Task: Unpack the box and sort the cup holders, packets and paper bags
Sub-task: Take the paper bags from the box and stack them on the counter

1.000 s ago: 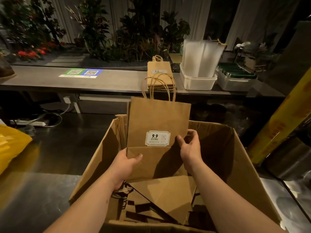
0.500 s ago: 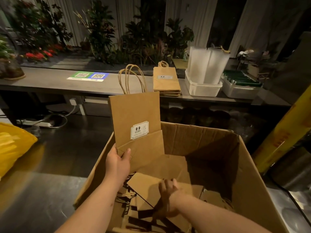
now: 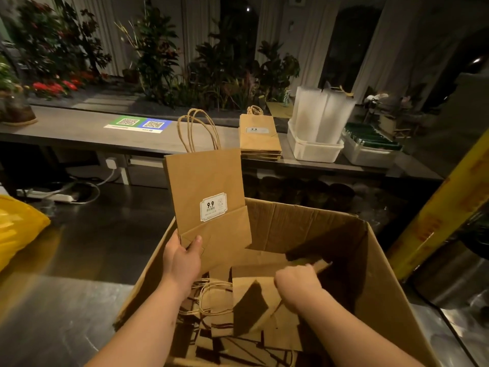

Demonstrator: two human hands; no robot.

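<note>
Left grip (image 3: 182,260) is clamped on the lower left corner of a flat paper bag (image 3: 206,181), thumb on the face toward the camera and fingers behind. The bag stands upright above this grip and leans a little to the left, its twine handles (image 3: 198,131) at the top and a white label (image 3: 213,207) near its folded base.

Right grip (image 3: 297,283) is lower and to the right of the left one, down inside the open cardboard box (image 3: 304,229). It is closed into a fist, fingers curled over what looks to be the top edge of a second paper bag (image 3: 259,271) lying in the box. Below both grips, loose bags (image 3: 219,308) lie jumbled across the box floor, handles showing.

Well beyond the grips, on the far worktop (image 3: 66,133), a stack of bags (image 3: 260,140) lies flat. Just right of it a white tub (image 3: 315,152) holds upright clear sleeves (image 3: 322,112). Far left of the left grip sits a yellow bag (image 3: 18,229).
</note>
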